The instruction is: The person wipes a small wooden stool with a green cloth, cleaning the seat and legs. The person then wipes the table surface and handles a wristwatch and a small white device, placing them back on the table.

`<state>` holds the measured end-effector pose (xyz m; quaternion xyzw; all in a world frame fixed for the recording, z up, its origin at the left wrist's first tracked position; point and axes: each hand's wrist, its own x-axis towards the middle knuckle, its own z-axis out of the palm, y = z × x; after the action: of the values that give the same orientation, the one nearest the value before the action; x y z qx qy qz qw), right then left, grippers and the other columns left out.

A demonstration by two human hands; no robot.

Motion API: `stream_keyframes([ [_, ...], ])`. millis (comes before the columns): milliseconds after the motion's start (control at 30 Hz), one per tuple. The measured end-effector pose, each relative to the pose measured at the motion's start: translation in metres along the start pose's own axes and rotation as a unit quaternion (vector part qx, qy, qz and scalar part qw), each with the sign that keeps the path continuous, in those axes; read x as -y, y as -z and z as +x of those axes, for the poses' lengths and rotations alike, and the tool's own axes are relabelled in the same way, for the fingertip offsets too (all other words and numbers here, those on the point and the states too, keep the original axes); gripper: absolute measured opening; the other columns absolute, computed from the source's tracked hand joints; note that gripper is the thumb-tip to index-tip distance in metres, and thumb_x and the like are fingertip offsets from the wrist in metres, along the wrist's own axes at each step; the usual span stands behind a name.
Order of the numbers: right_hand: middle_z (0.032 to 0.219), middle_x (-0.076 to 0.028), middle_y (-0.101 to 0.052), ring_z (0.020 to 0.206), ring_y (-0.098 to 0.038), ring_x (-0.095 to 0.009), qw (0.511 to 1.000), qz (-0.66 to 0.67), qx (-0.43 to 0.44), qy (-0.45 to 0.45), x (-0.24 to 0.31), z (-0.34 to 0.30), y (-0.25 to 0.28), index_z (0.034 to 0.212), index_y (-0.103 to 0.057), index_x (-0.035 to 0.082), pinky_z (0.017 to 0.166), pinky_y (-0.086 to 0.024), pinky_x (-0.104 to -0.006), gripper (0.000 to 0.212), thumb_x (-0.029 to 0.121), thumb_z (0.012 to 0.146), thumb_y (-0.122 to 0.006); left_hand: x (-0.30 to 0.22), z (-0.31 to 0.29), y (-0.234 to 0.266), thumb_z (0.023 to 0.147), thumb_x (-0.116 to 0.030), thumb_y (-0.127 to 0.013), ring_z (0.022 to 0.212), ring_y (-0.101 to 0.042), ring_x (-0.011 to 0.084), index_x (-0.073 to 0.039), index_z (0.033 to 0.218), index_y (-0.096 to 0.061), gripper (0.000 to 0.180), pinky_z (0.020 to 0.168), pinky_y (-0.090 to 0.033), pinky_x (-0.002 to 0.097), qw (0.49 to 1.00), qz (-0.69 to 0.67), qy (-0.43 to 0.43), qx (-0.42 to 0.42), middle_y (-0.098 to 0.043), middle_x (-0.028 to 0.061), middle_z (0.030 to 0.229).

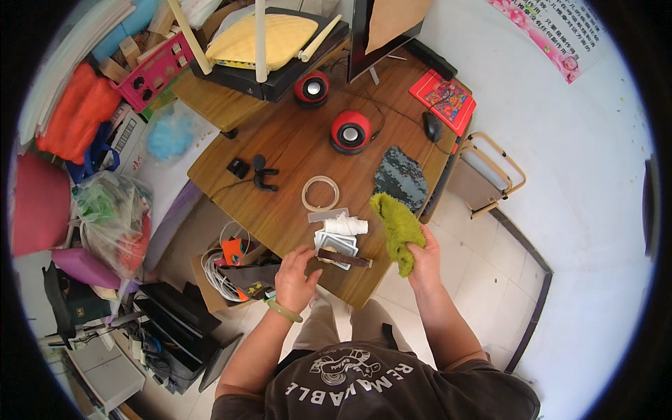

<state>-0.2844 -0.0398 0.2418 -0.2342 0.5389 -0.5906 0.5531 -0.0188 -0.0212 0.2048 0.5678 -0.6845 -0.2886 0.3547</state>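
Observation:
My right hand (422, 259) is closed on a fuzzy yellow-green cloth (397, 227), which hangs over the desk's right edge. My left hand (295, 274) is at the desk's front edge, its fingers apart. Its fingertips lie beside a wristwatch with a dark brown strap (350, 258); whether they touch it I cannot tell. Under the watch is a small stack of playing cards (337, 242). Just beyond the cards are a white roll (346, 225), perhaps gauze, and a flat grey-white strip (327, 215). Farther back lies a roll of tape (305, 196).
On the wooden desk (280, 217) are a camouflage cloth (400, 178), two red speakers (350, 132), a black mouse (432, 127), a small black stand (263, 175) and a monitor (360, 42). A cardboard box with cables (218, 280) stands below left; a folding chair (483, 178) leans right.

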Motion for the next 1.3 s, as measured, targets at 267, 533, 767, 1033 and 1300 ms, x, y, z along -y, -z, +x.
stream_keyframes([
  [267, 0.113, -0.010, -0.064, 0.100, -0.063, -0.020, 0.996, 0.056, 0.053, -0.033, 0.002, -0.027, 0.010, 0.126, -0.053, -0.002, 0.085, -0.052, -0.0296, 0.048, -0.014, 0.079, -0.053, -0.038, -0.022, -0.009, 0.077, -0.005, -0.072, 0.105, -0.061, 0.0354, -0.005, 0.109, -0.063, 0.033, 0.090, -0.049, 0.0408, 0.997, -0.053, 0.039, -0.041, -0.063, 0.0165, 0.116],
  [533, 0.110, -0.012, -0.064, 0.100, -0.063, -0.021, 0.996, 0.051, 0.047, -0.048, 0.026, -0.064, 0.115, 0.126, -0.053, -0.004, 0.084, -0.053, -0.0313, 0.048, -0.014, 0.078, -0.051, -0.062, -0.033, -0.055, 0.070, -0.002, -0.075, 0.113, -0.055, 0.0351, -0.006, 0.115, -0.061, 0.047, 0.095, -0.046, 0.0425, 0.997, 0.067, 0.012, -0.036, -0.059, 0.0144, 0.123],
  [767, 0.107, -0.013, -0.064, 0.096, -0.064, -0.021, 0.995, 0.060, -0.004, -0.075, 0.034, -0.090, 0.179, 0.122, -0.054, -0.004, 0.081, -0.053, -0.0327, 0.044, -0.012, 0.079, -0.049, -0.055, -0.011, -0.076, 0.066, -0.003, -0.076, 0.124, -0.047, 0.0345, -0.008, 0.115, -0.062, 0.051, 0.100, -0.042, 0.0445, 0.968, 0.241, -0.055, 0.033, -0.052, 0.0134, 0.133],
  [1033, 0.108, -0.013, -0.064, 0.096, -0.064, -0.021, 0.994, 0.065, 0.036, -0.078, 0.036, -0.113, 0.158, 0.125, -0.053, -0.004, 0.081, -0.053, -0.0326, 0.045, -0.011, 0.080, -0.049, -0.043, 0.010, -0.081, 0.068, -0.010, -0.076, 0.120, -0.051, 0.0316, -0.008, 0.100, -0.068, 0.032, 0.093, -0.044, 0.0401, 0.947, 0.299, -0.041, 0.111, -0.061, 0.0111, 0.119],
  [1300, 0.115, -0.014, -0.063, 0.105, -0.063, -0.025, 0.974, 0.188, 0.039, -0.119, 0.024, -0.122, 0.106, 0.128, -0.050, -0.003, 0.089, -0.053, -0.0374, 0.044, -0.007, 0.084, -0.050, -0.087, 0.001, -0.020, 0.086, -0.005, -0.069, 0.074, -0.060, 0.0115, -0.002, 0.092, -0.063, 0.009, 0.072, -0.047, 0.0271, 0.943, -0.286, 0.133, 0.102, -0.065, 0.0021, 0.081],
])
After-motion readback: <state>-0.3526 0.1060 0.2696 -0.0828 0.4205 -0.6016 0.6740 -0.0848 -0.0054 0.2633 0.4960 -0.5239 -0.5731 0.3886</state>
